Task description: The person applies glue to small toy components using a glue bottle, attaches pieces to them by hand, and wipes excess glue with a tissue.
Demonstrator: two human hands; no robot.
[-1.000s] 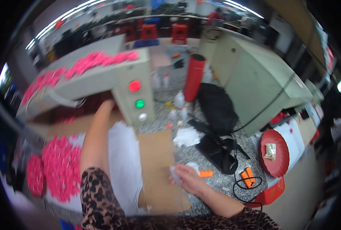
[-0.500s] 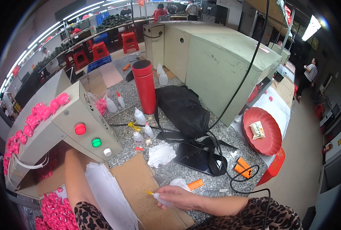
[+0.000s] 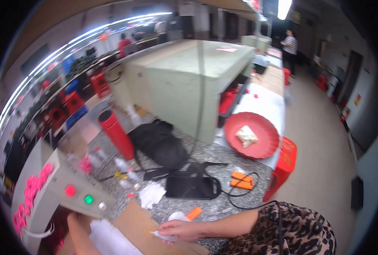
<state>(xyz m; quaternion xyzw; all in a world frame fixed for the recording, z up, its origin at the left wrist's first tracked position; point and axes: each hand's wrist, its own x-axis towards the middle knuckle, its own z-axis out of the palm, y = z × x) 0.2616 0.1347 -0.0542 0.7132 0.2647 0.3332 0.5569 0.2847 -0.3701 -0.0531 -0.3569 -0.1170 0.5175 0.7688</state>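
My right hand (image 3: 174,230) is closed around a small white squeeze bottle with a yellow tip (image 3: 156,233), held over the brown cardboard (image 3: 131,223). My left forearm (image 3: 79,238) reaches under the pale machine housing (image 3: 85,180), which carries red, green and white buttons; the fingers of that hand are hidden there. A row of pink figures (image 3: 31,187) sits along the housing's sloped top. White paper (image 3: 108,238) lies between the forearm and the cardboard. A crumpled white tissue (image 3: 152,195) rests beyond the cardboard.
Several small bottles (image 3: 122,165) and a red flask (image 3: 116,135) stand behind the tissue. A black bag (image 3: 159,144), a black phone (image 3: 191,187) and orange pieces (image 3: 241,180) lie on the speckled table. A red bowl (image 3: 263,148) holds a wrapped packet. A cable (image 3: 250,208) crosses the right side.
The view has swung to the right, blurring slightly, so the table things shift left and lower. My right hand still holds the bottle, and my left arm is still under the machine.
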